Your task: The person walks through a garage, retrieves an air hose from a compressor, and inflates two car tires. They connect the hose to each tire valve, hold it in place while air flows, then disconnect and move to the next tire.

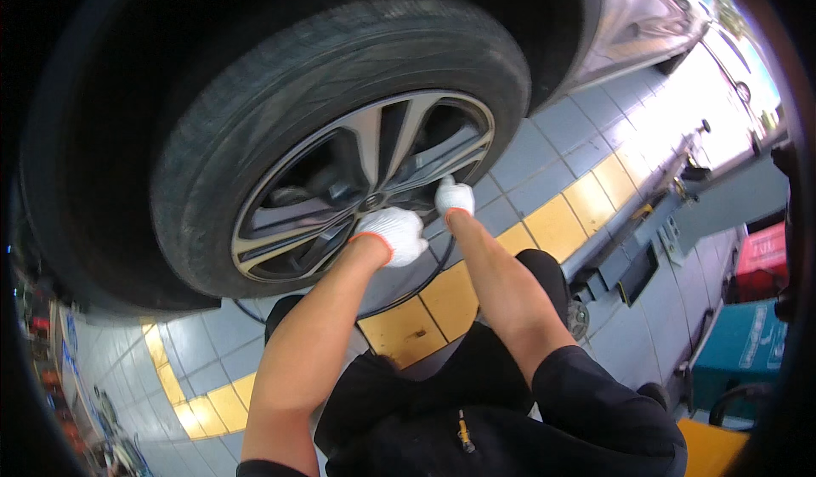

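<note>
A car wheel with a black tyre and a silver multi-spoke rim fills the upper middle. Both my hands wear white knitted gloves with orange cuffs. My left hand is closed just below the hub cap, in front of the lower spokes; what its fingers hold, if anything, is hidden. My right hand is closed at the right lower part of the rim, its thumb toward the spokes. Anything inside it cannot be made out.
A black hose curves over the tiled floor below the wheel. A grey floor jack with a long arm lies at the right. Farther right stand a teal box and a red box. Yellow tiles cross the floor.
</note>
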Tool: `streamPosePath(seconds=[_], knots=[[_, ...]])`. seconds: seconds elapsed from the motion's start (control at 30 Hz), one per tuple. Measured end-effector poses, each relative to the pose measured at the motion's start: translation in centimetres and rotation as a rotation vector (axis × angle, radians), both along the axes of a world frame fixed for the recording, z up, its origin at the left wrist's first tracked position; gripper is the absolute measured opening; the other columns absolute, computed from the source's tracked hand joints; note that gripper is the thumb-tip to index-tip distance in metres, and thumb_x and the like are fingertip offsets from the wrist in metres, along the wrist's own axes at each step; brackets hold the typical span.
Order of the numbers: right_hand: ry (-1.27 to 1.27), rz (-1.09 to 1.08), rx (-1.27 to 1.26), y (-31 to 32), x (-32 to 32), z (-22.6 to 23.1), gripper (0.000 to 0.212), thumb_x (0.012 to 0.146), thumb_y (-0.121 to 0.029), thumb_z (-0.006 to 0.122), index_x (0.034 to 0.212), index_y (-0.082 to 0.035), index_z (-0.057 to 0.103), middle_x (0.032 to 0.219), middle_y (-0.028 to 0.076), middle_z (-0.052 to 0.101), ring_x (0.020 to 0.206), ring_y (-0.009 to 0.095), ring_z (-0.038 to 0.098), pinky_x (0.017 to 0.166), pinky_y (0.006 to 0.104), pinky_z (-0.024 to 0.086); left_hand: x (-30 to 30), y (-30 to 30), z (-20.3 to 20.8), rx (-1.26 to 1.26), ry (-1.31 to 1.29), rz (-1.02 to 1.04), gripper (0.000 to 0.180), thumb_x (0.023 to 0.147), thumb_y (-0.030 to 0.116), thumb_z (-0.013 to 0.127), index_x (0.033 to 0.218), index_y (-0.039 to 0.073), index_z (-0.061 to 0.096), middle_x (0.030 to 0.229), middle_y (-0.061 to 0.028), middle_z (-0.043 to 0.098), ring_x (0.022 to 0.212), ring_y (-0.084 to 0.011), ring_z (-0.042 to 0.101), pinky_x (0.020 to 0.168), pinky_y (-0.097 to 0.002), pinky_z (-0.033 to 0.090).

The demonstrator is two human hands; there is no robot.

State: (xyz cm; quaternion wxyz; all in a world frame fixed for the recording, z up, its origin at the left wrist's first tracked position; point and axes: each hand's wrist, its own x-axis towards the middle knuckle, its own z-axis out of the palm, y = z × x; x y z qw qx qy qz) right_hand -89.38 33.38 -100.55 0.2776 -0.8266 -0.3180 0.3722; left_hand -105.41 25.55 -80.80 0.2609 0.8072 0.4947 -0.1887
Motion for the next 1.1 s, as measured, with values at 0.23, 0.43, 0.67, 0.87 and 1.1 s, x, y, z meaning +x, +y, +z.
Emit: streamPosePath(seconds=[0.23, 0.43, 0.67, 0.87, 1.1], knots=[[0.036, 0.004, 0.017, -0.6, 0.1, 1.3, 0.067, 0.105, -0.054, 0.050, 0.120, 0.006, 0.076, 0.127, 0.035, 0.070, 0.127, 0.049, 0.066, 0.109, 0.0496, 0.051, 0.3, -0.2, 0.2, 0.008, -0.009, 0.025, 0.040, 0.096, 0.042, 0.066, 0.110, 0.007, 0.080, 0.122, -0.0212, 0.076, 0.114, -0.0415, 0.072, 0.101, -0.0518, 0.056], [0.113, -0.029, -0.009, -0.9, 0.2, 1.7, 0.066, 0.105, -0.055, 0.047, 0.124, 0.002, 0.075, 0.130, 0.032, 0.071, 0.129, 0.047, 0.066, 0.110, 0.0495, 0.051, 0.2, -0.2, 0.1, -0.006, 0.032, 0.012, 0.041, 0.098, 0.044, 0.067, 0.114, 0.009, 0.081, 0.119, -0.0182, 0.078, 0.114, -0.0381, 0.073, 0.102, -0.0494, 0.056], [0.154, -0.046, -0.010, -0.9, 0.1, 1.7, 0.065, 0.105, -0.055, 0.047, 0.124, 0.001, 0.075, 0.129, 0.031, 0.072, 0.127, 0.047, 0.067, 0.108, 0.0494, 0.052, 0.3, -0.4, 0.3, -0.026, 0.055, 0.013, 0.040, 0.098, 0.043, 0.068, 0.114, 0.008, 0.080, 0.117, -0.0190, 0.078, 0.114, -0.0377, 0.073, 0.101, -0.0490, 0.056], [0.138, -0.047, -0.009, -0.8, 0.1, 1.2, 0.065, 0.104, -0.055, 0.048, 0.124, 0.000, 0.075, 0.128, 0.030, 0.072, 0.126, 0.047, 0.067, 0.107, 0.0496, 0.053, 0.4, -0.3, 0.1, -0.025, 0.063, -0.001, 0.040, 0.097, 0.043, 0.068, 0.115, 0.009, 0.079, 0.119, -0.0177, 0.078, 0.114, -0.0375, 0.073, 0.101, -0.0489, 0.056], [0.122, -0.048, 0.000, -0.8, 0.1, 1.3, 0.065, 0.105, -0.055, 0.049, 0.124, 0.001, 0.075, 0.128, 0.030, 0.072, 0.126, 0.047, 0.067, 0.108, 0.0496, 0.053, 0.5, -0.2, -0.1, -0.017, 0.038, -0.003, 0.038, 0.097, 0.042, 0.069, 0.113, 0.009, 0.080, 0.117, -0.0176, 0.079, 0.112, -0.0385, 0.073, 0.100, -0.0496, 0.056]])
